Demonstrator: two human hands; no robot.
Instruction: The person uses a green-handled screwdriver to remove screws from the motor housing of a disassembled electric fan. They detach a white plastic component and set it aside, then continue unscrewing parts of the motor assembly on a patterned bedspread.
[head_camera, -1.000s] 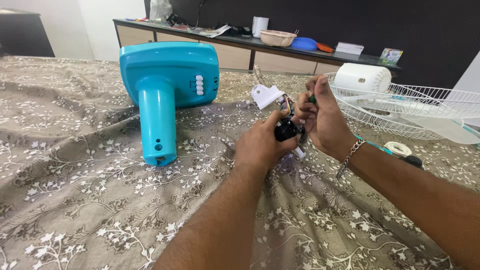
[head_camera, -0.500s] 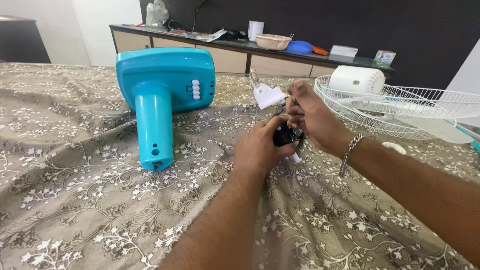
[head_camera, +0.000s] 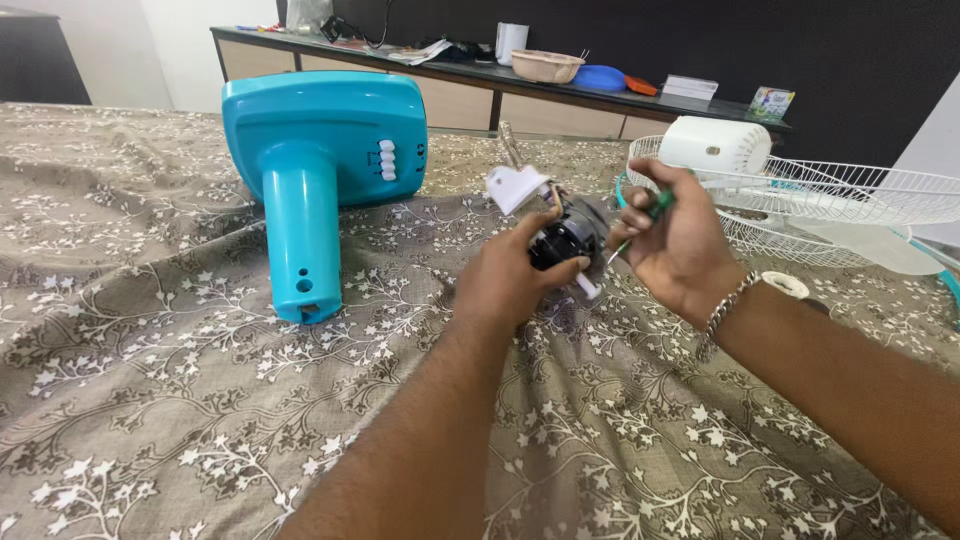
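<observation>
Holding a small fan motor (head_camera: 572, 236) above a floral cloth (head_camera: 200, 400), left hand (head_camera: 512, 282) raised near the middle of the view. Fingers (head_camera: 560, 268) curled snugly around the motor's dark body from below and behind, thumb lying across its near side. Motor's grey round end facing right, past the fingertips, with a short white shaft (head_camera: 588, 287) poking out low, just below the thumb. White plastic bracket (head_camera: 514, 187) sticking up and left from the motor's top, clear of the fingers, coloured wires between bracket and motor.

Gripping a green-handled screwdriver (head_camera: 652, 208) in the right hand (head_camera: 678, 245), just right of the motor. Fingers closed tight around the handle, thumb on top, thin metal tip pointing down and left toward the motor's grey end; whether tip and motor touch cannot be told. Silver chain bracelet (head_camera: 727, 312) on the right wrist.

Lying on the cloth to the left, well apart from both hands: a turquoise fan base (head_camera: 320, 150) on its side, column pointing toward the viewer, 4 white buttons on it. Behind the right hand, a white wire guard (head_camera: 850, 195) with a white motor cover (head_camera: 715, 148) on it. Long counter (head_camera: 480, 85) with bowls and clutter along the back wall.
</observation>
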